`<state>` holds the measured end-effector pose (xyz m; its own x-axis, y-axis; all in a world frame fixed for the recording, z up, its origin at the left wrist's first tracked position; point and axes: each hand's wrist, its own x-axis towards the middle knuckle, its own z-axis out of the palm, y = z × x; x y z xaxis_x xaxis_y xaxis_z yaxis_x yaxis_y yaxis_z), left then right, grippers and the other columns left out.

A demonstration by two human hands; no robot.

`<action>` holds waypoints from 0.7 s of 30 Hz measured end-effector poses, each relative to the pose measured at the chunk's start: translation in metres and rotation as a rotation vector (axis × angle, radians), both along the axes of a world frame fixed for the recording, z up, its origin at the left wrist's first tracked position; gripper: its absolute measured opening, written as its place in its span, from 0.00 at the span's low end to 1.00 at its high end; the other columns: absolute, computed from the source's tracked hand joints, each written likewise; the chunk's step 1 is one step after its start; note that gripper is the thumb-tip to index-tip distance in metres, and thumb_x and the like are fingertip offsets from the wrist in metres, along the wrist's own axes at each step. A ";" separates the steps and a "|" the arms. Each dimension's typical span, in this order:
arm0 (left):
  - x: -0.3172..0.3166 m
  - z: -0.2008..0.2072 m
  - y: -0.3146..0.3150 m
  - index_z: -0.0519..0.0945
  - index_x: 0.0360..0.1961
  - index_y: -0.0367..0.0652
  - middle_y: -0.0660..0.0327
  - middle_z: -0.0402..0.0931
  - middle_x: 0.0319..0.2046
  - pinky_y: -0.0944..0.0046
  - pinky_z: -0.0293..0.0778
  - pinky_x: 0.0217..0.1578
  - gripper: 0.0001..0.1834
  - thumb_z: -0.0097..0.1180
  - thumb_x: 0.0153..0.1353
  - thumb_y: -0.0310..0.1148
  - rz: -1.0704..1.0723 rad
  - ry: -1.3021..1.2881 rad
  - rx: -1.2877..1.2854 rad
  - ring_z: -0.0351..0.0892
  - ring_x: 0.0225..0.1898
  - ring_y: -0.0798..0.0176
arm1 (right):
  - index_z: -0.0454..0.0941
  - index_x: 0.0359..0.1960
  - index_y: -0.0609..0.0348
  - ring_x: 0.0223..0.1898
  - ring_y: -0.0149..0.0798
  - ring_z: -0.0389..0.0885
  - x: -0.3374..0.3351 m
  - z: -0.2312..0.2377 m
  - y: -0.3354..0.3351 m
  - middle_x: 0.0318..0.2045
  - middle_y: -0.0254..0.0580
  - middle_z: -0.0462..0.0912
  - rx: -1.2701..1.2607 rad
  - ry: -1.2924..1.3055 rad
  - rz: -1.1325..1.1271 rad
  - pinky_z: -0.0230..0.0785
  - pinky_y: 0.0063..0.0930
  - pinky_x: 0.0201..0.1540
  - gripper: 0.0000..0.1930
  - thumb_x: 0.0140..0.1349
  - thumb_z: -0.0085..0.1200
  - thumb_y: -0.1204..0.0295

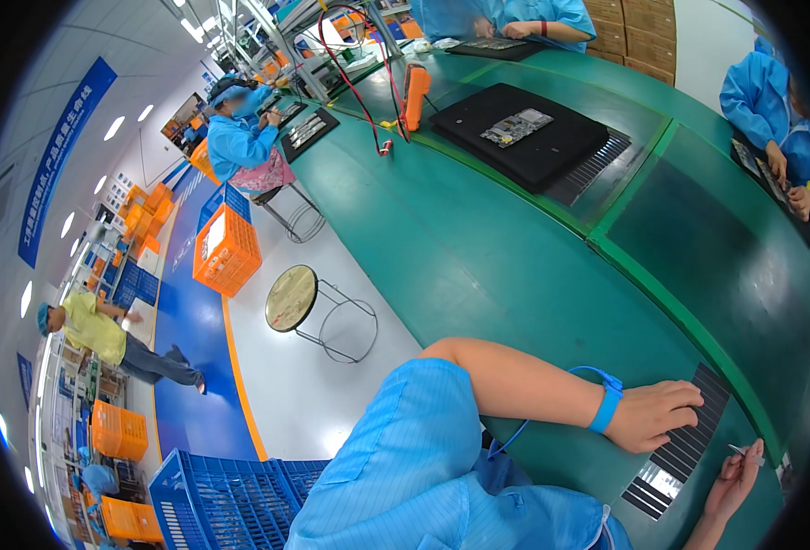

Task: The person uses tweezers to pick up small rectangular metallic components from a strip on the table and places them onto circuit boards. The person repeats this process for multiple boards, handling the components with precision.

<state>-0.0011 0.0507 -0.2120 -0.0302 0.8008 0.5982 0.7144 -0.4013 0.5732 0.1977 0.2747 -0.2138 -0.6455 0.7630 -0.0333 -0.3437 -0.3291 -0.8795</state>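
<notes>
Strip sheet: a long row of narrow black strips with pale gaps, lying flat on the glossy green surface. The end nearer the wearer shows a bright, shiny patch.

Left hand: palm down over the left edge of the strip sheet, thumb and fingers spread and slightly bent, fingers touching the strips. A bright blue wristband with a thin blue cord circles its wrist.

Right hand: just right of the strip sheet, fingers pinched on a thin silvery tool; exact kind too small to tell.

Well beyond the strip sheet: a black, rounded-corner foam pad bearing a grey-and-gold circuit board; near it, an orange handheld meter with red and black leads.

Left of the strip sheet, well apart, on the floor: a round-topped stool with thin metal legs, an orange plastic crate and a blue slatted plastic crate.

Beyond the strip sheet, to the right: a blue-sleeved co-worker, both hands at a dark tray.
</notes>
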 end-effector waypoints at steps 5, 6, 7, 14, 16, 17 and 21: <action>0.001 -0.002 0.000 0.69 0.47 0.35 0.40 0.61 0.55 0.44 0.60 0.59 0.26 0.62 0.44 0.22 0.017 -0.015 0.013 0.58 0.62 0.35 | 0.66 0.48 0.62 0.18 0.19 0.61 0.002 -0.002 0.003 0.24 0.31 0.69 0.005 0.000 0.034 0.52 0.11 0.19 0.11 0.69 0.46 0.70; 0.001 -0.001 0.000 0.69 0.46 0.35 0.40 0.61 0.55 0.43 0.60 0.59 0.25 0.62 0.44 0.22 0.013 -0.016 0.006 0.57 0.62 0.35 | 0.66 0.48 0.62 0.18 0.19 0.61 0.002 -0.003 0.004 0.24 0.31 0.70 0.004 0.005 0.025 0.52 0.11 0.19 0.11 0.69 0.46 0.70; 0.000 0.000 0.000 0.70 0.45 0.35 0.40 0.61 0.55 0.43 0.60 0.59 0.24 0.62 0.44 0.22 0.010 -0.017 0.000 0.57 0.62 0.35 | 0.67 0.49 0.62 0.18 0.19 0.61 0.002 -0.004 0.004 0.25 0.32 0.70 0.004 0.010 0.016 0.52 0.11 0.19 0.11 0.69 0.46 0.70; -0.001 -0.001 0.003 0.71 0.40 0.37 0.40 0.61 0.55 0.43 0.60 0.59 0.20 0.62 0.44 0.22 0.008 0.006 -0.003 0.57 0.62 0.35 | 0.67 0.52 0.61 0.18 0.19 0.62 0.007 -0.013 0.018 0.25 0.33 0.74 0.018 0.036 0.072 0.54 0.12 0.20 0.13 0.70 0.44 0.69; -0.001 -0.001 0.002 0.71 0.40 0.37 0.40 0.61 0.55 0.43 0.60 0.59 0.20 0.62 0.44 0.22 0.007 0.005 -0.008 0.57 0.62 0.35 | 0.67 0.52 0.61 0.18 0.19 0.62 0.007 -0.013 0.017 0.25 0.33 0.74 0.015 0.040 0.077 0.54 0.12 0.20 0.13 0.70 0.44 0.69; 0.000 -0.001 0.001 0.71 0.40 0.37 0.40 0.61 0.55 0.43 0.60 0.59 0.20 0.62 0.44 0.22 0.007 0.004 -0.011 0.57 0.62 0.35 | 0.67 0.52 0.61 0.18 0.19 0.62 0.007 -0.013 0.017 0.26 0.33 0.74 0.013 0.041 0.080 0.54 0.11 0.20 0.13 0.70 0.44 0.69; 0.002 0.000 -0.003 0.71 0.40 0.37 0.40 0.61 0.55 0.43 0.60 0.59 0.20 0.62 0.44 0.22 0.010 0.004 -0.012 0.57 0.62 0.35 | 0.67 0.53 0.62 0.18 0.19 0.62 0.008 -0.012 0.013 0.26 0.34 0.74 0.017 0.044 0.098 0.54 0.11 0.20 0.14 0.70 0.44 0.69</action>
<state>0.0006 0.0481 -0.2122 -0.0357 0.8077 0.5885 0.7204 -0.3874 0.5754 0.2060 0.2880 -0.2256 -0.7173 0.6967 0.0087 -0.3489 -0.3484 -0.8700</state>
